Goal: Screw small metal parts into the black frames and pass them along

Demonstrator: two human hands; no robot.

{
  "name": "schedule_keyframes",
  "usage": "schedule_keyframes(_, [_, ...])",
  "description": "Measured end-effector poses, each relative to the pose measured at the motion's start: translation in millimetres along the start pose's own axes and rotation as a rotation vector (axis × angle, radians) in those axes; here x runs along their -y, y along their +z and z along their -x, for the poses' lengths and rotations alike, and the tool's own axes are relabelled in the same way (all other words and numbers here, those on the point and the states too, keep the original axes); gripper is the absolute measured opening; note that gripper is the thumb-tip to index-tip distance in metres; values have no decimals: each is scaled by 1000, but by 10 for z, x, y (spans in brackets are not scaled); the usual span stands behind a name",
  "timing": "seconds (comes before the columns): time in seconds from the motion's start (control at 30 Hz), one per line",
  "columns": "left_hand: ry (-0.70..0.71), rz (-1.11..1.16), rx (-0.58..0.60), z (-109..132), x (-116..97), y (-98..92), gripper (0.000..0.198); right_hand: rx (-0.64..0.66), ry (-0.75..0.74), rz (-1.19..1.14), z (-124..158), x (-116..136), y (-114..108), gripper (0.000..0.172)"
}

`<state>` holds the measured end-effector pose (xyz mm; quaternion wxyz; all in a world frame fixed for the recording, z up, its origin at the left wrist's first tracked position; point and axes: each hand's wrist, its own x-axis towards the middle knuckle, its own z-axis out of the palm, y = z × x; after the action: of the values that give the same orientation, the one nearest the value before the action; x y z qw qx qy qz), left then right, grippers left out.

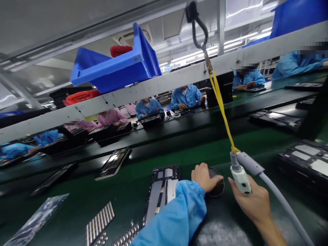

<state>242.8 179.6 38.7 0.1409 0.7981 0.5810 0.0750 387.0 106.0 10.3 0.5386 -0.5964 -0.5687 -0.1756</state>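
I'm gripping a pale corded tool (241, 179) in the fingers of my right hand (253, 201), just right of the black dish (217, 186). My right thumb is running up the tool's left side, and the rest of those fingers are mostly hiding. My left hand (205, 178) is overlapping the dish's left side, thumb stretching across it. Whether those fingers are pinching anything or just resting, I honestly can't tell.

The tool's looking off-white with a slight green tint, kinda chunky, and it's showing two small dark spots near its lower end. A grey plug (235, 162) is sticking out of its top, a thick grey cable (283, 205) is curving down to the right of the dish, and a yellow cord (221, 109) is running up well above the dish. The dish is looking round, sorta meshy inside.

Left of the dish, an opened dark device (156, 194) is lying on the green surface (128, 189), with my blue sleeve (176, 212) covering part of it. Farther left and nearer me than the dish, some small bits (126, 235) are getting cut off at the bottom, too blurry to make out.
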Motion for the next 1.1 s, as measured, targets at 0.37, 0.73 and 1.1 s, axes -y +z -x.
schedule_keyframes(0.37, [180, -22, 227, 443, 799, -525, 36, 164, 245, -86, 83, 16, 24, 24])
schedule_keyframes(0.73, [-13, -207, -221, 381, 1629, -461, 35, 187, 278, -105, 81, 1, 33, 28])
schedule_keyframes(1.1, [128, -54, 166, 950, 1450, -606, 36, 102, 240, -14, 30, -36, -1, 38])
